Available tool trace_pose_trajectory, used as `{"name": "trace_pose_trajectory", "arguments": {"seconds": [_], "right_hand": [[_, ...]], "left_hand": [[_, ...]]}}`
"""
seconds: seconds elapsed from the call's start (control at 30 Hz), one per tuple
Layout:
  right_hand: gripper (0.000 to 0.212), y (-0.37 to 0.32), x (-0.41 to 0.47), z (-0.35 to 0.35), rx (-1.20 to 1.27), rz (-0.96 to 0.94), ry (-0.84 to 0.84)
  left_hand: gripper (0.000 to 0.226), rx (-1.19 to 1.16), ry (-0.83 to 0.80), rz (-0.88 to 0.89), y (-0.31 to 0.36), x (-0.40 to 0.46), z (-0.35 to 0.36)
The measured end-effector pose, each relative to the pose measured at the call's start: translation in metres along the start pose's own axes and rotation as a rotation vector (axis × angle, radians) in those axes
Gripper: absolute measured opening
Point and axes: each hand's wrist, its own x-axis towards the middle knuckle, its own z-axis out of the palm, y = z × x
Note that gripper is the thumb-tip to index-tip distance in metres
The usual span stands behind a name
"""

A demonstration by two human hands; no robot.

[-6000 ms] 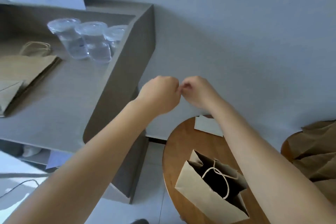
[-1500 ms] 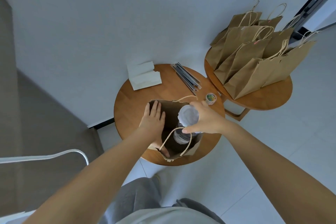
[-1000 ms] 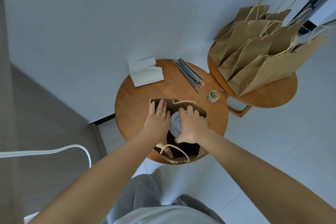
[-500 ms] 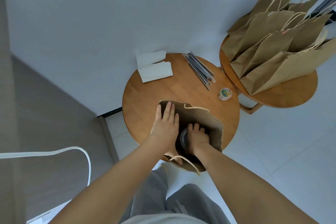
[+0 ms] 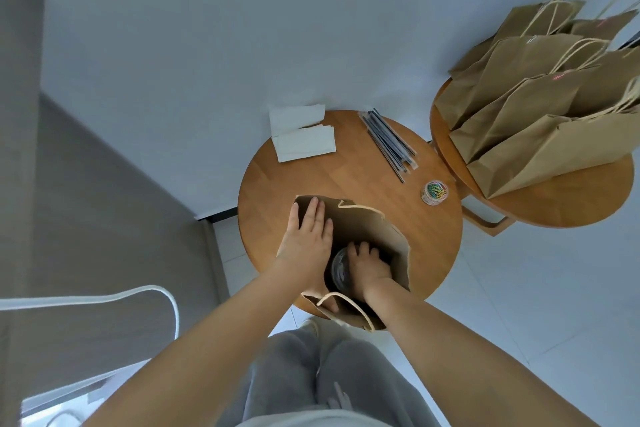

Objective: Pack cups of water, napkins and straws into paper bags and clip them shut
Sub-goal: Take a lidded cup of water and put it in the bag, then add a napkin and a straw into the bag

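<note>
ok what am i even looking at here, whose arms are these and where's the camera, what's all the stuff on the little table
There is no machine: these are a person's bare arms, filmed by a wide-angle camera worn on their head, looking down. On the round wooden table stands an open paper bag. The left hand rests flat on the bag's edge, holding it open. The right hand is down inside, gripping a clear cup. Also on the table: napkins, a bundle of straws and a small tub of coloured paper clips. The second table holds clipped bags.
</note>
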Motion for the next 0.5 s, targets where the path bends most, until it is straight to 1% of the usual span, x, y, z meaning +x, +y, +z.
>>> {"name": "trace_pose_trajectory", "arguments": {"seconds": [0.07,0.13,0.2,0.23,0.33,0.37,0.4,0.47,0.5], "right_hand": [[0.089,0.001,-0.001,-0.005,0.019,-0.046,-0.011],[0.081,0.001,-0.006,-0.013,0.037,-0.087,-0.011],[0.070,0.000,-0.015,-0.024,0.045,-0.134,0.020],[0.064,0.000,-0.022,-0.032,0.052,-0.160,0.036],[0.036,0.005,-0.048,-0.070,0.068,-0.291,0.030],[0.025,0.009,-0.059,-0.085,0.058,-0.345,0.018],[0.016,0.014,-0.070,-0.102,0.055,-0.394,0.012],[0.026,0.023,-0.090,-0.139,0.118,-0.462,0.032],[0.025,0.026,-0.098,-0.158,0.197,-0.488,0.050]], "left_hand": [[0.116,-0.008,0.007,-0.016,0.002,0.000,-0.001],[0.100,-0.025,0.033,-0.030,0.004,-0.001,-0.002],[0.085,-0.052,0.061,-0.044,0.005,-0.002,-0.002],[0.082,-0.068,0.072,-0.045,0.005,-0.002,-0.002],[0.079,-0.173,0.109,-0.024,-0.002,-0.001,-0.010],[0.075,-0.249,0.132,-0.027,-0.006,-0.002,-0.014],[0.066,-0.333,0.174,-0.039,-0.011,-0.001,-0.019],[0.041,-0.477,0.286,-0.116,-0.023,0.000,-0.029],[0.033,-0.551,0.322,-0.184,-0.028,0.002,-0.035]]}}
